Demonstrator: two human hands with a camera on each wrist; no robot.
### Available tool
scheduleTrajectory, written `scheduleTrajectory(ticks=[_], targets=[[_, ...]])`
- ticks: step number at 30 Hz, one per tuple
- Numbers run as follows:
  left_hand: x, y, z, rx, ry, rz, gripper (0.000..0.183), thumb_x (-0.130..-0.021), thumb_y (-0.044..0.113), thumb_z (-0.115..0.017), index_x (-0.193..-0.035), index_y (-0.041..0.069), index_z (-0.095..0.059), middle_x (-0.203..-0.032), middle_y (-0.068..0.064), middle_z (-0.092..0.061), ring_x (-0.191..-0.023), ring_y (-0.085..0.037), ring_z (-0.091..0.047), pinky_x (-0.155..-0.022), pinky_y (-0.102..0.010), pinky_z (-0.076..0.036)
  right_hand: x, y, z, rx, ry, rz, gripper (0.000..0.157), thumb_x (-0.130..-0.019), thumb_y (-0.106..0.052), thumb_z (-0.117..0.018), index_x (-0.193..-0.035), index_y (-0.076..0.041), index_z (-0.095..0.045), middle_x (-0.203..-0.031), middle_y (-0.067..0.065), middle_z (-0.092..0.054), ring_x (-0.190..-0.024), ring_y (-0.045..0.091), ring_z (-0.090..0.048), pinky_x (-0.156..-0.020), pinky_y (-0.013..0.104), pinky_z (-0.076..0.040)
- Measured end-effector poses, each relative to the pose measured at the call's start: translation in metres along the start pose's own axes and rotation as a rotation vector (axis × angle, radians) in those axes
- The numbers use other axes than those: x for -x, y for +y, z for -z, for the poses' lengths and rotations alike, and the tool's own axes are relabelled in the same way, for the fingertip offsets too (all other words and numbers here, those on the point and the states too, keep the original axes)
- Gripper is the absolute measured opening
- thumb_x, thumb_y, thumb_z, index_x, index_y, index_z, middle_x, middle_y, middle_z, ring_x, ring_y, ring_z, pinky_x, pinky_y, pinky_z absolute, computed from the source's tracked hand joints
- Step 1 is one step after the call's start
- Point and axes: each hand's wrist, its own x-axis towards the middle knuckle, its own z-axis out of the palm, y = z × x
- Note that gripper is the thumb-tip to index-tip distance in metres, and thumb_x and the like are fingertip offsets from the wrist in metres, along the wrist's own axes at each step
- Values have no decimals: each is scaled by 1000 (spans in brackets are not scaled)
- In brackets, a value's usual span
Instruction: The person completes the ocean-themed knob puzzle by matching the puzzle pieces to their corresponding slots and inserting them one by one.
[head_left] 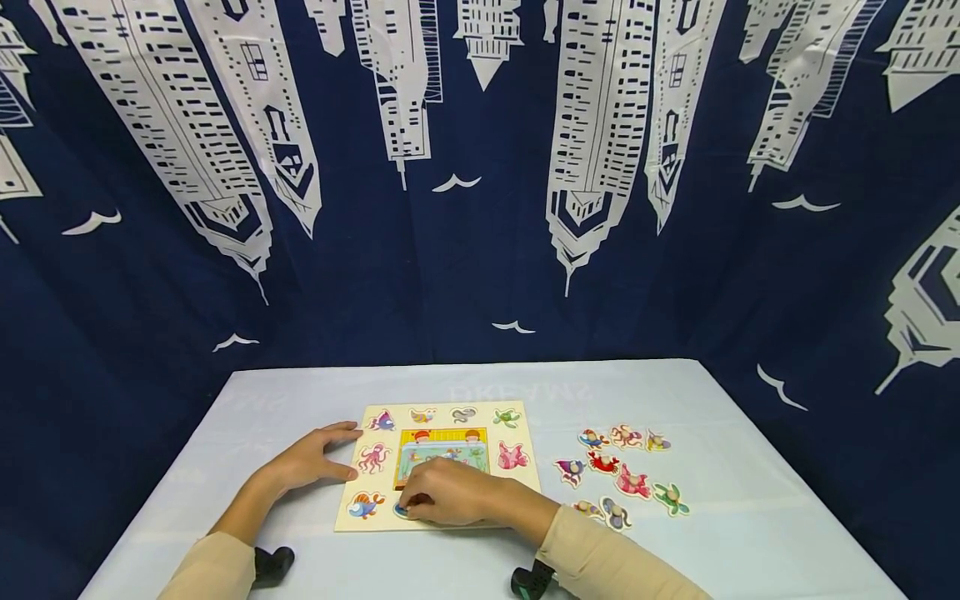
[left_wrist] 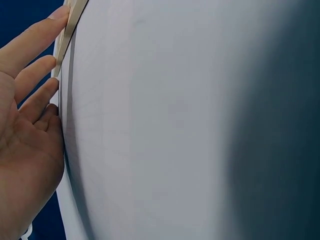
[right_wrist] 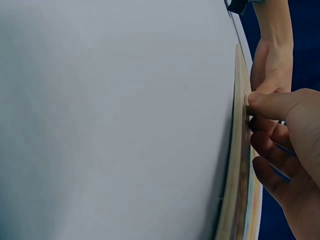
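A cream wooden puzzle board point(head_left: 348, 521) with printed sea creatures round its border lies on the white table. My left hand point(head_left: 315, 456) rests at the board's left edge, fingers spread; in the left wrist view its fingertips touch the board's side. Over the lower middle of the board, my right hand point(head_left: 450, 493) pinches a small blue puzzle piece point(head_left: 401, 510) between thumb and fingers, at the bottom row. Most of that piece is hidden by the hand. In the right wrist view, the thumb point(right_wrist: 270, 104) presses close to the board's surface.
Several loose puzzle pieces lie right of the board, among them a red crab point(head_left: 603, 462), a pink piece point(head_left: 632, 482), a green turtle point(head_left: 670, 498) and an octopus point(head_left: 626, 436). A dark blue curtain point(head_left: 465, 275) with white buildings hangs behind the table point(head_left: 300, 387).
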Motion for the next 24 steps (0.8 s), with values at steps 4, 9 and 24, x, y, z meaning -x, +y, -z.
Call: scheduleTrajectory(ticks=[4,9,24], targets=[[1,1,1,-4,4,-5,81,-75,24,-94,-144,0,-58,-161,-23,-37,-149,-51,-22,-116,-71,-17,4,1,8,-4,12,-16,14,-100,-22,-72,-110,-17,-80,-98,-16,-70,-84,-11,-54,-81,7,-44],[1,1,-1,3,1,-2,81,-74,23,-94,-144,0,-59,-161,-23,-37,-149,-51,-22,-116,-71,-17,15,4,19,-22,38,-42,16,-98,-18,-74,-112,-12,-80,-96,-12,-70,-80,-4,-54,-76,7,-43],[-1,0,-1,0,13,20,81,-73,24,-95,-143,2,-61,-161,-21,-39,-150,-50,-22,-116,-72,-18,67,26,50,-97,110,-184,16,-97,-13,-75,-111,-8,-79,-105,-6,-74,-91,0,-63,-83,21,-54]])
